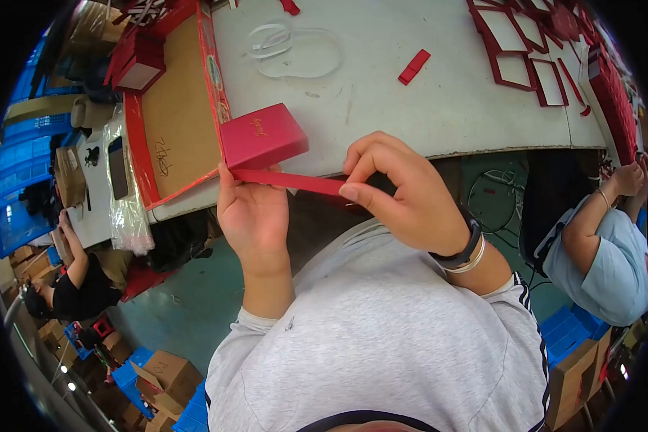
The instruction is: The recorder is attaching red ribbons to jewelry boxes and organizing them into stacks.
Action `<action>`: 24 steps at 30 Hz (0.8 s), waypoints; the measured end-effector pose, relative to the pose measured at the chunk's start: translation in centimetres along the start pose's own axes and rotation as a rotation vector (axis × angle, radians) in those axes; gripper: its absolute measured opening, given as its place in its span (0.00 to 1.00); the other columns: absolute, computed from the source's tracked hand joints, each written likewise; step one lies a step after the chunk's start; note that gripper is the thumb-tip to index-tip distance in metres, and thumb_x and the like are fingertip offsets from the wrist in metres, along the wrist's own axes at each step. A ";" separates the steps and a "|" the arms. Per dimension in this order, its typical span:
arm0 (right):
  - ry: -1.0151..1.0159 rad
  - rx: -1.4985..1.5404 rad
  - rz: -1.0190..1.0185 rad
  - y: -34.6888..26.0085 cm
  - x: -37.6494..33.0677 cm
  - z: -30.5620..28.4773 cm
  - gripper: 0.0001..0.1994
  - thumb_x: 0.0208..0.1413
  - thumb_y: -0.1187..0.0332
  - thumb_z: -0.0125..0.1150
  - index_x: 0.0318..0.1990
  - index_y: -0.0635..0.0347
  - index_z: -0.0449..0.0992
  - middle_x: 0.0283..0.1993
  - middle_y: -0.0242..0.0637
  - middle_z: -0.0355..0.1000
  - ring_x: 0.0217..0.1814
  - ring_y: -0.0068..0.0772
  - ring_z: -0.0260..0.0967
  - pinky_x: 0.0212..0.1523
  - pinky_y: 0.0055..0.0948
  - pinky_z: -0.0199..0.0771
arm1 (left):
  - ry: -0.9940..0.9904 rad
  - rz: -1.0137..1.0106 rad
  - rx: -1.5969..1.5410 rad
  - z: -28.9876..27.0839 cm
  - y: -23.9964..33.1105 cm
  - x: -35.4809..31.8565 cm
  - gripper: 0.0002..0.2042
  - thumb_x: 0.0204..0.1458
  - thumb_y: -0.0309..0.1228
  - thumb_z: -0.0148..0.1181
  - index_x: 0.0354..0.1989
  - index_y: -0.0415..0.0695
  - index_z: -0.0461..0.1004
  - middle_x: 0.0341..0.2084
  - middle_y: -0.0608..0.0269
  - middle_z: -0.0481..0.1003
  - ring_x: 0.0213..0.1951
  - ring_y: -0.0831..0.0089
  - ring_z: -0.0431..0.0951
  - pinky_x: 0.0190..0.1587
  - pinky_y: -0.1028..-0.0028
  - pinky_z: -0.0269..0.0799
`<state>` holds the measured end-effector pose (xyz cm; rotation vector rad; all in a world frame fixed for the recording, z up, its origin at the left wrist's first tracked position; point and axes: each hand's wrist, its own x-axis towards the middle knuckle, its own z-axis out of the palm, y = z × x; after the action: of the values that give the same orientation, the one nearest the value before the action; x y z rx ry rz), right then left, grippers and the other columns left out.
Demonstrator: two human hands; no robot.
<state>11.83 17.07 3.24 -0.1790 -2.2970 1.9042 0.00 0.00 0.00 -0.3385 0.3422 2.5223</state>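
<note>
A flat red ribbon strip (pixel 291 180) is stretched between my two hands, just off the table's near edge. My left hand (pixel 255 216), palm up, pinches its left end between thumb and fingers. The right end is pinched by the thumb and fingertips of my right hand (pixel 399 191). Right behind the strip sits a closed red gift box (pixel 264 135) with gold lettering on its lid, partly over the edge of a shallow tray. A dark band and a light bangle circle my right wrist.
The red-edged cardboard tray (pixel 176 122) holds small red boxes (pixel 138 63) at its far left. On the white table (pixel 367 101) lie a coil of clear strip (pixel 295 54), a red bow (pixel 414 67) and several red box frames (pixel 507 43). Co-workers sit at left and right.
</note>
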 end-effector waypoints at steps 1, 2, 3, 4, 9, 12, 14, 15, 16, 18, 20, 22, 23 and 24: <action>0.089 0.037 -0.006 0.3 0.1 0.0 0.05 0.51 0.72 0.58 0.29 0.62 0.69 0.37 0.37 0.67 0.37 0.33 0.65 0.42 0.29 0.68 | 0.021 0.018 0.075 0.3 0.0 -0.3 0.14 0.59 0.33 0.45 0.49 0.39 0.66 0.48 0.57 0.70 0.52 0.64 0.68 0.59 0.63 0.60; 0.177 0.074 -0.012 0.6 0.2 0.0 0.06 0.49 0.72 0.60 0.28 0.62 0.69 0.35 0.36 0.67 0.37 0.33 0.65 0.38 0.27 0.66 | 0.041 0.037 0.149 0.5 0.0 -0.5 0.13 0.59 0.34 0.46 0.46 0.38 0.67 0.46 0.56 0.71 0.50 0.64 0.69 0.57 0.63 0.62; 0.177 0.077 -0.017 0.9 0.5 -0.1 0.06 0.49 0.72 0.60 0.28 0.62 0.69 0.35 0.36 0.67 0.37 0.33 0.65 0.38 0.27 0.66 | 0.038 0.040 0.153 0.8 0.1 -0.4 0.13 0.59 0.34 0.46 0.46 0.38 0.67 0.46 0.56 0.71 0.50 0.64 0.69 0.57 0.63 0.62; 0.198 0.026 -0.049 1.3 0.8 -0.3 0.06 0.49 0.71 0.60 0.28 0.62 0.69 0.34 0.35 0.67 0.37 0.32 0.65 0.36 0.27 0.66 | 0.039 0.012 0.151 1.1 0.1 -0.4 0.13 0.59 0.34 0.45 0.46 0.38 0.68 0.46 0.56 0.72 0.51 0.64 0.69 0.57 0.63 0.63; 0.190 -0.011 0.007 2.4 1.3 -1.4 0.05 0.50 0.74 0.60 0.29 0.63 0.69 0.36 0.33 0.67 0.38 0.26 0.63 0.42 0.23 0.64 | 0.059 -0.096 0.063 1.3 0.3 -0.6 0.14 0.60 0.34 0.43 0.47 0.37 0.68 0.47 0.54 0.72 0.52 0.63 0.69 0.58 0.59 0.63; 0.229 0.029 -0.010 3.4 1.4 -1.3 0.06 0.49 0.69 0.60 0.28 0.60 0.70 0.34 0.32 0.68 0.36 0.27 0.64 0.31 0.23 0.63 | 0.045 -0.171 0.009 1.1 0.3 -0.6 0.14 0.61 0.33 0.42 0.48 0.37 0.67 0.47 0.55 0.71 0.52 0.62 0.69 0.58 0.58 0.64; 0.231 0.034 0.004 3.6 1.4 -1.4 0.06 0.49 0.69 0.60 0.28 0.60 0.70 0.34 0.32 0.68 0.36 0.27 0.64 0.31 0.23 0.63 | 0.063 -0.192 0.010 0.8 0.3 -0.6 0.14 0.61 0.34 0.41 0.46 0.36 0.68 0.47 0.54 0.71 0.52 0.61 0.69 0.58 0.57 0.64; 0.234 0.040 0.017 3.6 1.4 -1.4 0.06 0.49 0.69 0.60 0.28 0.60 0.70 0.34 0.31 0.68 0.36 0.26 0.64 0.31 0.23 0.63 | 0.064 -0.193 0.010 0.9 0.3 -0.6 0.14 0.61 0.34 0.41 0.46 0.36 0.68 0.47 0.54 0.71 0.52 0.61 0.69 0.58 0.57 0.64; 0.234 0.040 0.019 3.8 1.5 -1.5 0.06 0.49 0.69 0.60 0.28 0.60 0.70 0.34 0.31 0.68 0.36 0.26 0.64 0.31 0.23 0.63 | 0.066 -0.203 -0.001 1.1 0.2 -0.7 0.14 0.61 0.34 0.41 0.46 0.36 0.68 0.47 0.54 0.71 0.52 0.61 0.69 0.58 0.57 0.64; 0.238 0.005 0.004 4.1 1.5 -1.7 0.06 0.50 0.69 0.60 0.29 0.60 0.70 0.34 0.31 0.68 0.36 0.26 0.64 0.32 0.24 0.63 | 0.068 -0.215 -0.013 1.1 0.0 -0.8 0.14 0.61 0.34 0.41 0.46 0.36 0.68 0.47 0.54 0.71 0.52 0.61 0.69 0.58 0.57 0.64; 0.242 0.019 0.021 4.1 1.5 -1.6 0.06 0.50 0.69 0.60 0.29 0.60 0.70 0.34 0.32 0.68 0.36 0.26 0.64 0.33 0.24 0.63 | 0.078 -0.208 -0.024 1.1 0.0 -0.7 0.14 0.61 0.33 0.42 0.46 0.36 0.67 0.46 0.54 0.71 0.52 0.61 0.69 0.59 0.57 0.63; 0.245 0.033 0.041 4.1 1.4 -1.7 0.06 0.50 0.68 0.60 0.29 0.60 0.70 0.34 0.32 0.68 0.36 0.26 0.64 0.33 0.24 0.64 | 0.084 -0.208 -0.033 1.0 -0.2 -0.7 0.14 0.61 0.33 0.42 0.46 0.36 0.67 0.47 0.54 0.71 0.52 0.62 0.69 0.59 0.57 0.63; 0.242 0.033 0.034 4.1 1.4 -1.8 0.06 0.50 0.68 0.60 0.29 0.60 0.70 0.34 0.32 0.68 0.36 0.26 0.64 0.33 0.24 0.64 | 0.089 -0.206 -0.041 1.0 -0.2 -0.7 0.14 0.61 0.33 0.43 0.47 0.36 0.67 0.47 0.53 0.71 0.52 0.62 0.69 0.59 0.57 0.63; 0.239 0.034 0.028 4.1 1.4 -1.8 0.07 0.50 0.68 0.60 0.29 0.60 0.71 0.34 0.32 0.68 0.36 0.26 0.64 0.34 0.24 0.64 | 0.092 -0.207 -0.041 1.0 -0.3 -0.7 0.14 0.61 0.33 0.43 0.47 0.36 0.67 0.47 0.53 0.71 0.52 0.62 0.69 0.59 0.57 0.63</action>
<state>10.83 19.87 -0.42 -0.4130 -2.1148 1.8225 0.56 0.20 1.15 -0.4814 0.2757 2.3184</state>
